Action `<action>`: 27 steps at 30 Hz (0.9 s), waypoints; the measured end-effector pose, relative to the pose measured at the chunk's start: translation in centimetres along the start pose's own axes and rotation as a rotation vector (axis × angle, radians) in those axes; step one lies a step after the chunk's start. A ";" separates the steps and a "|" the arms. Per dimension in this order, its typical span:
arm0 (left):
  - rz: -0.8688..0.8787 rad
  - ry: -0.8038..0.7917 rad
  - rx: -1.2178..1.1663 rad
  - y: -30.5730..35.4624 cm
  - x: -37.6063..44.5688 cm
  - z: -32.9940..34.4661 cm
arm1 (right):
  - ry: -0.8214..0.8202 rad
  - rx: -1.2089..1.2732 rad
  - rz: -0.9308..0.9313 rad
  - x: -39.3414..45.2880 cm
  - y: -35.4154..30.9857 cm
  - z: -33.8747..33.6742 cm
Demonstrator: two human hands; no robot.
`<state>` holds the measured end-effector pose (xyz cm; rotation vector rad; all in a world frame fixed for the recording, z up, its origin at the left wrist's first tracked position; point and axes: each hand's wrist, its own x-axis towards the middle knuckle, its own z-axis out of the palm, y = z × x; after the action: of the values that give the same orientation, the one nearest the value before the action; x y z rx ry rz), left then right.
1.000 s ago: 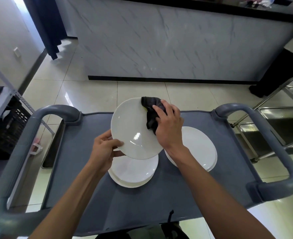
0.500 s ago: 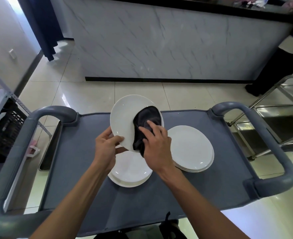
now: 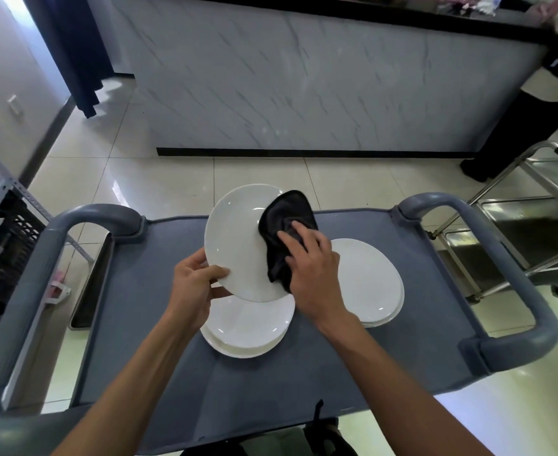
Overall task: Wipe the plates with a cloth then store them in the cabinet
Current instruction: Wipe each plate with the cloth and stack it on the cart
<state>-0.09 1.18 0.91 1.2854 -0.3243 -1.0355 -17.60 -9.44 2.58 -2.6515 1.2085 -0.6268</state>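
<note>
I am holding a white plate (image 3: 238, 241) tilted above the grey cart (image 3: 303, 373), its far rim reaching past the cart's far edge. My left hand (image 3: 193, 287) is gripping the plate's near left rim, thumb lying on the upper face and fingers curled under it. My right hand (image 3: 313, 274) is pressing a black cloth (image 3: 285, 225) against the right side of that plate's face; the fingers are bent over the cloth and bunching it, with part of the cloth spreading out beyond the fingertips toward the far rim and a fold hanging down at the wrist side.

Directly beneath the held plate, a stack of white plates (image 3: 248, 327) is resting on the cart's top; I cannot tell how many it holds. A second stack of white plates (image 3: 369, 284) is lying to the right of it, partly hidden by my right hand, the two stacks sitting just beside each other.

The cart is showing grey tubular handles, one at the left (image 3: 73, 232) and one at the right (image 3: 501, 258). A steel trolley (image 3: 527, 225) is standing to the right of the cart on the tiled floor (image 3: 159, 179), and a marble-patterned counter front (image 3: 303, 77) is running across the far side
</note>
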 end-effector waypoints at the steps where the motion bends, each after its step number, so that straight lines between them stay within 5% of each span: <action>1: -0.004 -0.015 0.020 0.0 0.0 0.0 | 0.012 -0.007 0.014 0.5 0.3 -0.3; 7: -0.033 -0.147 0.097 -0.2 -0.1 -0.1 | 0.083 0.095 -0.025 2.9 1.6 -1.8; 12: -0.052 -0.207 0.127 -0.7 -0.2 -0.3 | -0.023 0.314 0.045 3.6 2.4 -2.5; 27: 0.005 -0.282 0.200 -0.3 0.4 -1.5 | -0.226 0.433 0.037 4.4 3.8 -2.8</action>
<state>1.08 1.85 0.05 1.3149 -0.6591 -1.2056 -18.81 -15.14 5.23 -2.2607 0.9327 -0.4989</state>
